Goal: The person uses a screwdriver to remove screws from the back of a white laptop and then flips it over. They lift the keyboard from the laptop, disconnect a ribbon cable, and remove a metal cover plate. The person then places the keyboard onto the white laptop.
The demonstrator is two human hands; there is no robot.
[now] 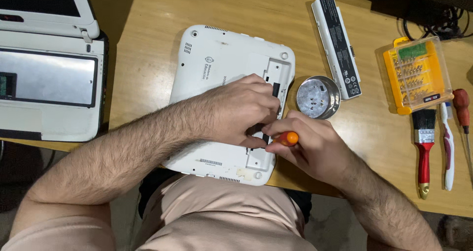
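Note:
A white small laptop [217,59] lies upside down on the wooden table, its empty battery bay towards the right. My left hand [236,110] rests on its underside, fingers pressed down near the bay. My right hand [308,145] grips a small screwdriver with an orange handle [287,138], its tip hidden under my left fingers at the laptop's lower right part. A round metal dish [320,97] with a few small screws stands just right of the laptop.
A white battery pack [337,46] lies beyond the dish. At the right are a yellow bit case [416,73], a red-handled brush [423,147], a toothbrush [447,142] and a red screwdriver [462,113]. Another opened laptop [49,73] sits at the left. Dark cables [443,19] lie at the back right.

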